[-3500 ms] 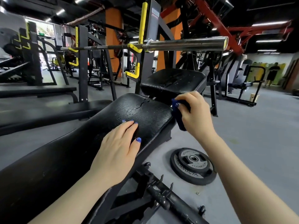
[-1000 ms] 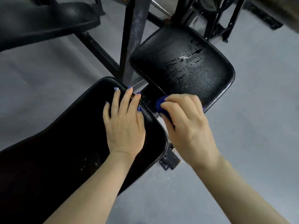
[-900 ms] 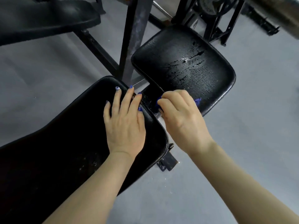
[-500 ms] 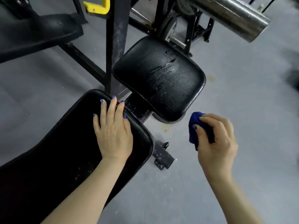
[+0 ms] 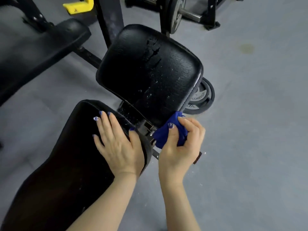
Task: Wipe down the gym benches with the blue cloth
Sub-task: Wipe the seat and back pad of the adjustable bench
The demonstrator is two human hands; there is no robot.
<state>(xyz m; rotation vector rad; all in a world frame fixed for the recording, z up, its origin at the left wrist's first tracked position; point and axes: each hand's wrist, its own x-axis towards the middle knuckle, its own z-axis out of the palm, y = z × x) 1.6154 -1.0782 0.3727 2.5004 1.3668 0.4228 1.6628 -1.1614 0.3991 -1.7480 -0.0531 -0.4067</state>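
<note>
A black padded bench runs from bottom left toward the middle: its long back pad (image 5: pixel 66 164) and, beyond a gap, a square seat pad (image 5: pixel 150 69) with cracked, wet-looking vinyl. My left hand (image 5: pixel 116 142) lies flat with straight fingers on the top end of the back pad. My right hand (image 5: pixel 181 145) grips a bunched blue cloth (image 5: pixel 166 132) and holds it against the metal bracket in the gap, just under the near right corner of the seat pad.
A second black bench (image 5: pixel 36 47) lies at the upper left. A black rack upright (image 5: pixel 111 17) with a yellow hook (image 5: pixel 78 6) stands behind the seat. A weight plate (image 5: pixel 200 100) lies on the grey floor under the seat's right edge; another plate sits on a bar at the top.
My right hand, which had swung out to the right off the bench, has come back in with the cloth to the gap between the pads. The left hand stays on the back pad.
</note>
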